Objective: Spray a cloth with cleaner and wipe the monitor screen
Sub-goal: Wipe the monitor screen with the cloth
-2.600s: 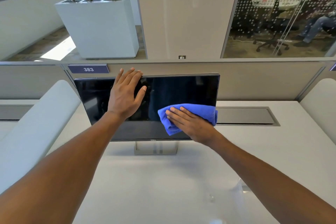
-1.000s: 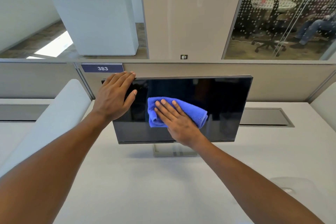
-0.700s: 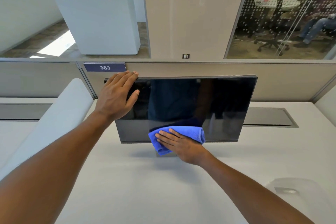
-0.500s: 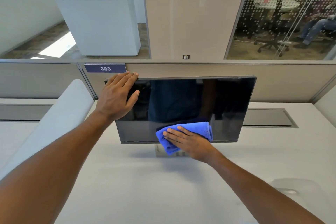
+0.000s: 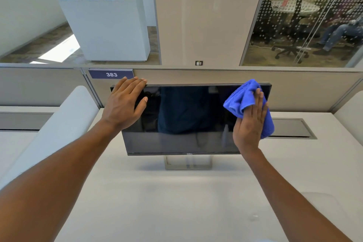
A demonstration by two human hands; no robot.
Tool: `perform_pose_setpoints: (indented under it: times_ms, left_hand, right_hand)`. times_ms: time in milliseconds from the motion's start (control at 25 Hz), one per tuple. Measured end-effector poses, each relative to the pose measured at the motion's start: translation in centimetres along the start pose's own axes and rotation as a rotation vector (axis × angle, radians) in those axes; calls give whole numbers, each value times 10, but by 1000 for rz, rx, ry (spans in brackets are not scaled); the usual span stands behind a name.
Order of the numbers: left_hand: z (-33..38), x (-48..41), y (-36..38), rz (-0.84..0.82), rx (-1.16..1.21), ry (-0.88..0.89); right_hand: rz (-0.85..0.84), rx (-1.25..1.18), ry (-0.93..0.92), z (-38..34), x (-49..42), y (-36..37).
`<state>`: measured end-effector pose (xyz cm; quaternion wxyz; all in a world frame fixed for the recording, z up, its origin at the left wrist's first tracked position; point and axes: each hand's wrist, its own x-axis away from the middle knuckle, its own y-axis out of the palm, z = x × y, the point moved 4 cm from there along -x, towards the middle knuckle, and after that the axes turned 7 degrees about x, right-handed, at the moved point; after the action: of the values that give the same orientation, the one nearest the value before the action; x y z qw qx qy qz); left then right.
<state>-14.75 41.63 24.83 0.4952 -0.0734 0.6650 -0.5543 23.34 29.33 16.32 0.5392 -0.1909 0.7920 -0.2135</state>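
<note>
**Cloth at the monitor's upper right corner, both hands flat**

Monitor (image 5: 186,120) stands on a white desk (image 5: 176,192), screen dark and tilted back, on a low silver stand (image 5: 188,163). A grey partition (image 5: 196,76) sits just behind it.

Left hand (image 5: 123,104): open and flat on the screen's upper left corner. Fingers straight, tips reaching the top edge, thumb spread out on the glass. It grips nothing.

Right hand (image 5: 249,125): palm and straight fingers press the blue cloth (image 5: 241,98) against the right side of the screen. The fingers are not curled round it. The cloth is bunched, its top at the monitor's upper right corner, and a fold hangs past the right edge of the hand.

Surroundings: a plate marked 383 (image 5: 111,74) on the partition, just above the left fingertips. Grey recessed cover (image 5: 290,127) in the desk, right of the monitor. White planter (image 5: 110,29) far left, beyond the partition.
</note>
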Motion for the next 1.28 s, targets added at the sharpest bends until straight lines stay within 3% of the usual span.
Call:
perform_pose_setpoints:
  times_ms: [120, 320, 640, 840, 920, 1080, 1280]
  left_hand:
    - [3, 0, 2, 19, 20, -6]
    - [6, 0, 1, 46, 55, -15]
    - [4, -1, 2, 73, 62, 9]
    - [4, 0, 2, 93, 65, 18]
    - [4, 1, 1, 102, 66, 20]
    - [6, 1, 1, 92, 80, 7]
    - [6, 1, 1, 63, 94, -13]
  right_hand:
    - [31, -47, 143, -23, -3, 7]
    - [-2, -67, 84, -83, 8, 28]
    - [-211, 4, -534, -170, 67, 69]
    - [-335, 167, -968, -158, 120, 86]
    - [-357, 215, -1032, -142, 126, 85]
    - [-337, 129, -862, -115, 99, 68]
    - [-166, 85, -529, -79, 46, 37]
